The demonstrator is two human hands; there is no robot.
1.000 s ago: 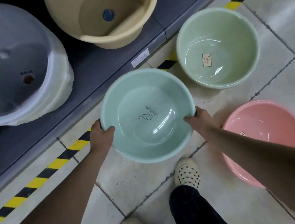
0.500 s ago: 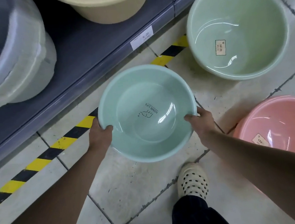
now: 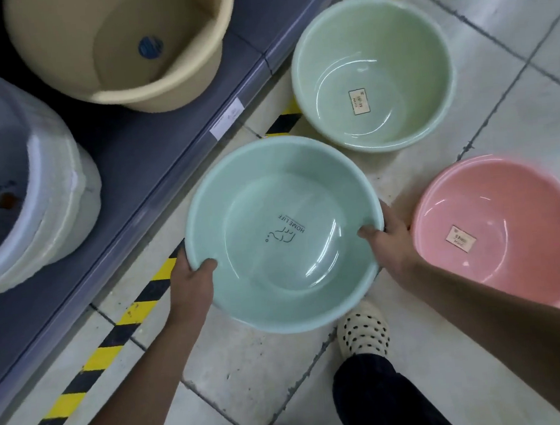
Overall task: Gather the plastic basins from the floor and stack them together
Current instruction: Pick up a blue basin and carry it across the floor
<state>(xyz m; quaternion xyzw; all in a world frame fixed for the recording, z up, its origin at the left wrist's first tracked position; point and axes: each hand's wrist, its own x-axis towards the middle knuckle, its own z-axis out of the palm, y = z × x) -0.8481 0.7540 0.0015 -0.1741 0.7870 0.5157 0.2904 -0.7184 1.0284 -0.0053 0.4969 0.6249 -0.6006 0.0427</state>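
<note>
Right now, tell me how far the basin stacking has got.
Nothing is stacked yet. In hand: the teal basin is held by its rim, left hand on one side and right hand on the other, above the tiled floor. Left: the pale green basin and the pink basin sit apart, each empty apart from a label; all three must be nested.

1. Floor [image 3: 507, 6]: pale glossy tiles with dark grout lines; grout chipped and soiled in places.
2. Hazard tape [image 3: 95, 360]: yellow-and-black striped strip on the floor, running diagonally along the shelf base.
3. Shelf [image 3: 152, 162]: low grey-blue display unit at left, with a white price label [image 3: 228, 118] on its front edge.
4. Lighting: even overhead light, reflecting off the tiles.
</note>
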